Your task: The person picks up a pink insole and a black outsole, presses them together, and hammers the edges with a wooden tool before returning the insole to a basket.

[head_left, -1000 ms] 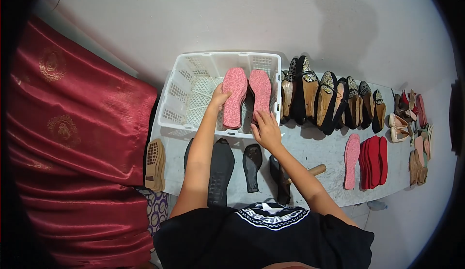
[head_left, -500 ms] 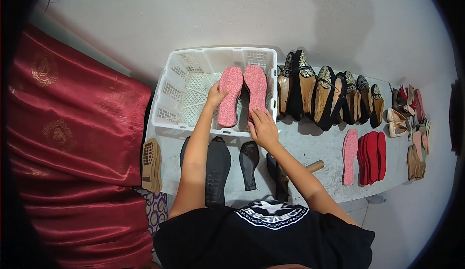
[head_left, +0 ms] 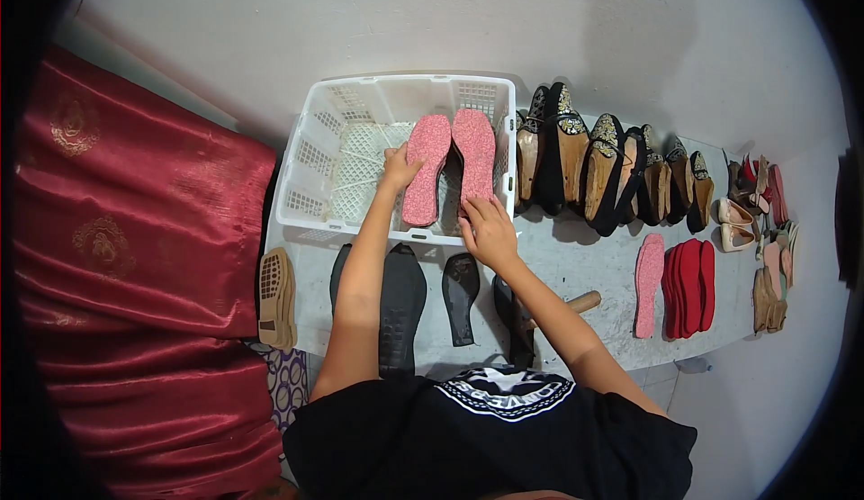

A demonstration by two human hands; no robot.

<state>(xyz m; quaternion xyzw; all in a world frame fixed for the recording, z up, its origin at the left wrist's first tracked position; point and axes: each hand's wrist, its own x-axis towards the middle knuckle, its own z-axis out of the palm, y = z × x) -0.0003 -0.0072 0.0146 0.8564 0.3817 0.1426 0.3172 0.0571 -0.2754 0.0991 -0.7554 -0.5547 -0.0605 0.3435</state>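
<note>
Head view: left hand [head_left: 400, 170] gripping the left edge of a pink speckled sole-shaped piece with a dark underside [head_left: 427, 171], thumb on the upper face. Right hand [head_left: 490, 230] has its fingers laid over the near end of a second pink speckled sole-shaped piece [head_left: 474, 153]; cannot tell whether it grips. Both pieces lie side by side, lengthwise, within the right half of a white plastic mesh-walled basket [head_left: 315, 158], near ends by the front rim. Basket sits on a pale grey table [head_left: 603, 270]. Right of basket: row of black shoes with patterned toes [head_left: 565, 162]. Nearer the person: large black ridged sole [head_left: 403, 302]. Further right: single pink speckled sole [head_left: 649, 284] beside bright red soles [head_left: 688, 288].
</note>
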